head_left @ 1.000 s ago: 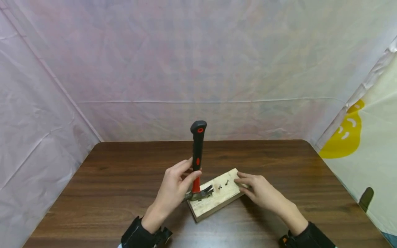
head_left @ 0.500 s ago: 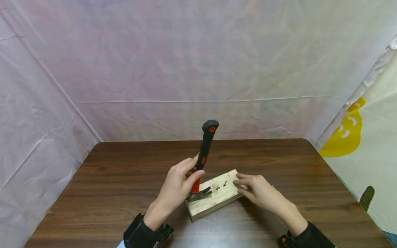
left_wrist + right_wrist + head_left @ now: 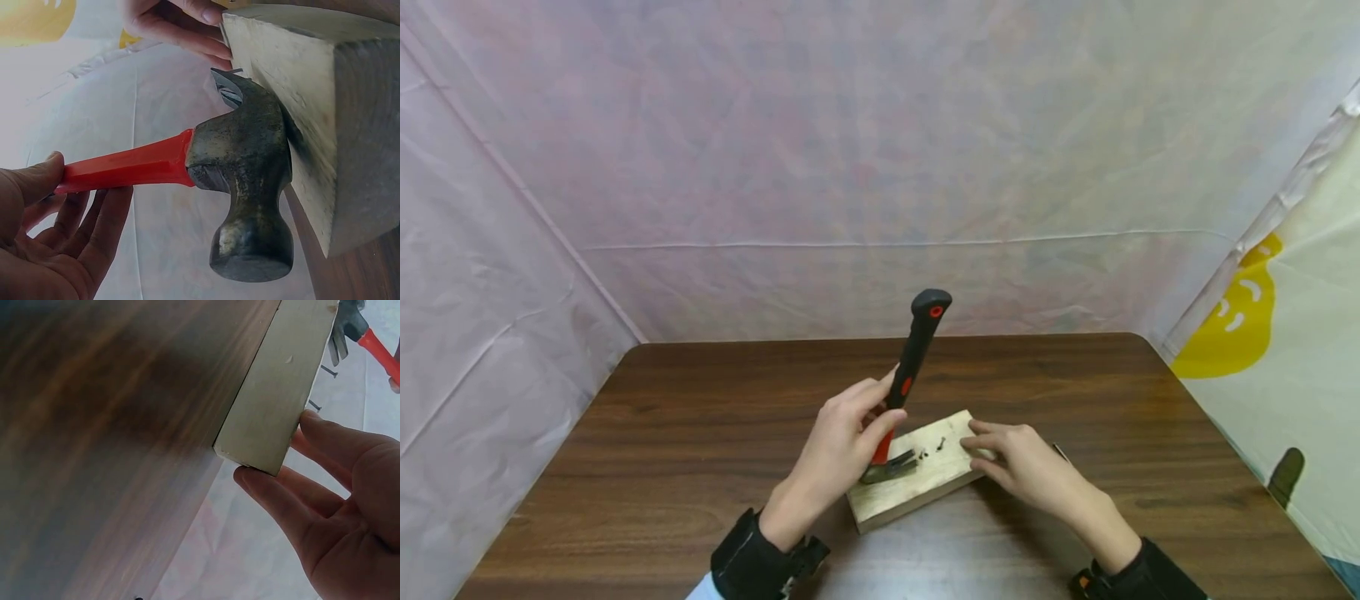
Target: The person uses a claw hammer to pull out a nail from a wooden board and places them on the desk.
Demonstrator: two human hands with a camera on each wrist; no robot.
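Observation:
My left hand (image 3: pixel 842 433) pinches the red and black handle of a claw hammer (image 3: pixel 919 346) between thumb and fingers. The hammer's metal head lies against the top of a pale wooden block (image 3: pixel 917 483) near its left end, with the handle upright and tilted right. In the left wrist view, the claw points toward the right hand; whether it grips a nail is hidden. Two nails (image 3: pixel 315 405) stick out of the block in the right wrist view. My right hand (image 3: pixel 1026 467) holds the block's right end, thumb and fingers at its edges.
The block rests on a brown wooden table (image 3: pixel 715 433). A small dark slim object (image 3: pixel 1061 452) shows just behind the right hand, too small to identify. Pale cloth (image 3: pixel 865 167) hangs behind the table and along its sides.
The hammer handle has tipped to the right, and the left hand has moved right with it. The block has shifted slightly left. My right hand stays at the block's end.

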